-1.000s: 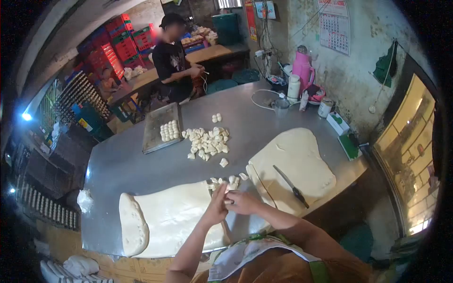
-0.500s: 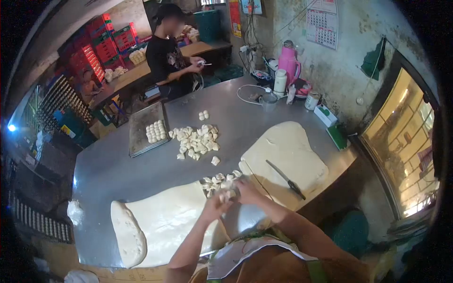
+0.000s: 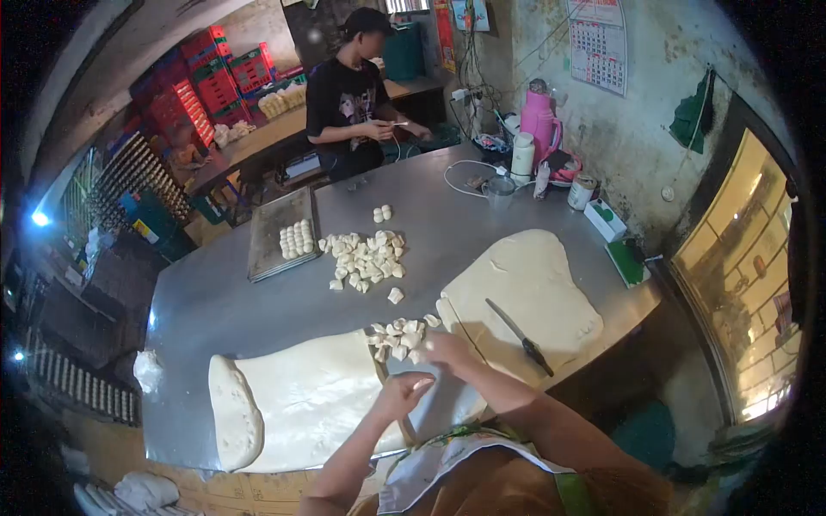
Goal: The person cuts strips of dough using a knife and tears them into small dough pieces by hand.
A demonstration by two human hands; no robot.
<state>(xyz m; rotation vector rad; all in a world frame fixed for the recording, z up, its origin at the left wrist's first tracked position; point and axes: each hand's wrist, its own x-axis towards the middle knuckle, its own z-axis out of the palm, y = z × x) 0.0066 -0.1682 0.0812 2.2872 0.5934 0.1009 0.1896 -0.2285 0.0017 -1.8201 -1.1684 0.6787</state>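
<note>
Near the front of the metal table (image 3: 206,297), the person's blurred right hand (image 3: 449,353) is at the right side of a small cluster of dough pieces (image 3: 398,336); whether it grips one is unclear. Closer to the body, the left hand (image 3: 401,397) is curled, its contents impossible to make out. A thick dough slab (image 3: 301,400) lies left, while a knife (image 3: 518,338) rests on a dough sheet (image 3: 533,284) to the right.
</note>
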